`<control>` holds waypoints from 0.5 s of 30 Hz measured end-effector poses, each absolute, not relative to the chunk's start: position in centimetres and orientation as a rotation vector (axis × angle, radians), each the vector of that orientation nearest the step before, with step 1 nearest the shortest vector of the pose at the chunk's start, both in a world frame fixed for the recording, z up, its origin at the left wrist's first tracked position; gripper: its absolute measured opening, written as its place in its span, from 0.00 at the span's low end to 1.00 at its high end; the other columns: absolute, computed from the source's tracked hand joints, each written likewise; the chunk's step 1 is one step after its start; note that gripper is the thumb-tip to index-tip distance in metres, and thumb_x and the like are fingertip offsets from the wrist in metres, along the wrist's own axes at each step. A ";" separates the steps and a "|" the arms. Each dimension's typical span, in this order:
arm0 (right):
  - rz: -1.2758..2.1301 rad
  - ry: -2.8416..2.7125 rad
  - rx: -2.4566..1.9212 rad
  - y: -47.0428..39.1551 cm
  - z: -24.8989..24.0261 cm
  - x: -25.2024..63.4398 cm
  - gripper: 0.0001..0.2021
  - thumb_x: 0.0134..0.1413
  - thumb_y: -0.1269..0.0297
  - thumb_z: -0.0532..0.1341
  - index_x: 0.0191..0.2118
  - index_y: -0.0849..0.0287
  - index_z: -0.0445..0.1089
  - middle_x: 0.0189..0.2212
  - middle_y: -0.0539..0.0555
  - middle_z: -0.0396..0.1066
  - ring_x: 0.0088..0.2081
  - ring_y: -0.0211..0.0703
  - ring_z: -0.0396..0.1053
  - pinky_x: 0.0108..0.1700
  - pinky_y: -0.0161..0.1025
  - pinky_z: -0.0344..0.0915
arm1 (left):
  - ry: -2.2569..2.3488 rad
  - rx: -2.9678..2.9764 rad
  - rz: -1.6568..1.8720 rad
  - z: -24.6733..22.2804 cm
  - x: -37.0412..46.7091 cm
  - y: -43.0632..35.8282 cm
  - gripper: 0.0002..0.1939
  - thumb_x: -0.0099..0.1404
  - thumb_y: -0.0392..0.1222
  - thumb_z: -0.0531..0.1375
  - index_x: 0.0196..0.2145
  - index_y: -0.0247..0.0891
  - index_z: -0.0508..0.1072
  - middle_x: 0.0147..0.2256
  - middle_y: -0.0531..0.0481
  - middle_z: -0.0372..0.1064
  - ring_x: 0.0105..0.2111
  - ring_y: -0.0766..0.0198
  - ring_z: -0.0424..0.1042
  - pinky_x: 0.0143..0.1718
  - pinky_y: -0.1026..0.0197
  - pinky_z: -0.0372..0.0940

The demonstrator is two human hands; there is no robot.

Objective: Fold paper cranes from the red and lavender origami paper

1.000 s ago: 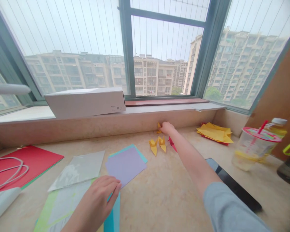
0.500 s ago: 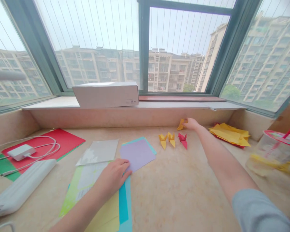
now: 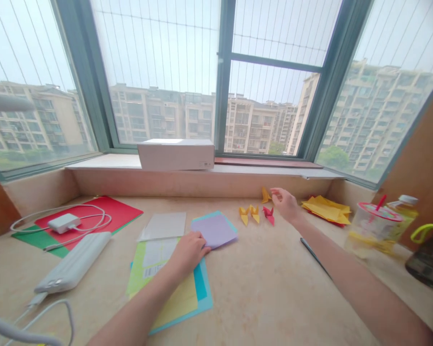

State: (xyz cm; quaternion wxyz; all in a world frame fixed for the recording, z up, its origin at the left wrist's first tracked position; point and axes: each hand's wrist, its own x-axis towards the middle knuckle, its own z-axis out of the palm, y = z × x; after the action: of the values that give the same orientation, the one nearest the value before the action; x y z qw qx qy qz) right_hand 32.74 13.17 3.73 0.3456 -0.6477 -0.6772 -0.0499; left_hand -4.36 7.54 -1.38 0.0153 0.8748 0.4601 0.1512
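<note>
My left hand rests on the near left corner of the purple paper, its fingers close together; whether they grip the sheet is hard to see. Under the forearm lie a green packet and pale yellow and blue sheets. My right hand is raised beside a folded yellow paper figure at the back of the ledge, fingers apart from it and holding nothing. In front stand two more yellow figures and a red one.
Yellow sheets lie at right, near a dark pen, a lidded cup and bottles. At left are red paper, a white charger and a power strip. A white box sits on the sill.
My right hand has let go of the rear yellow figure and drawn slightly right of it. The camera view has shifted, showing more of both sides; my left hand stays on the purple paper.
</note>
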 end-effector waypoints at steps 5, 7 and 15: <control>-0.044 -2.213 -1.251 7.0 0.1 22.2 0.22 0.55 0.60 0.67 0.56 0.50 0.70 0.53 0.55 0.74 0.55 0.47 0.71 0.56 0.43 0.66 | 1.361 2.725 0.674 -1.3 -4.5 7.5 0.19 0.72 0.41 0.51 0.29 0.37 0.78 0.33 0.43 0.75 0.36 0.56 0.75 0.41 0.58 0.67; -0.056 -2.305 -1.121 6.2 -1.0 19.4 0.21 0.53 0.62 0.69 0.53 0.50 0.73 0.53 0.56 0.74 0.55 0.50 0.70 0.57 0.45 0.64 | 1.331 2.731 0.766 -1.0 -4.7 7.4 0.20 0.74 0.43 0.49 0.32 0.37 0.78 0.36 0.44 0.75 0.37 0.58 0.74 0.43 0.59 0.67; -0.128 -1.927 -1.340 7.1 -1.8 22.5 0.15 0.65 0.65 0.55 0.31 0.58 0.75 0.27 0.56 0.78 0.28 0.48 0.74 0.34 0.40 0.65 | 1.491 2.684 0.964 -0.8 -5.4 7.1 0.22 0.76 0.45 0.44 0.60 0.35 0.66 0.56 0.36 0.66 0.58 0.51 0.64 0.60 0.48 0.60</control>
State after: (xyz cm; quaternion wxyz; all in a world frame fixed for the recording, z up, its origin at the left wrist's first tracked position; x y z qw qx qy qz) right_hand 22.47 7.13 -1.85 0.3852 -0.5260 -0.7566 -0.0501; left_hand -5.39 7.08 -0.81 -0.0381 0.8334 0.4629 0.2995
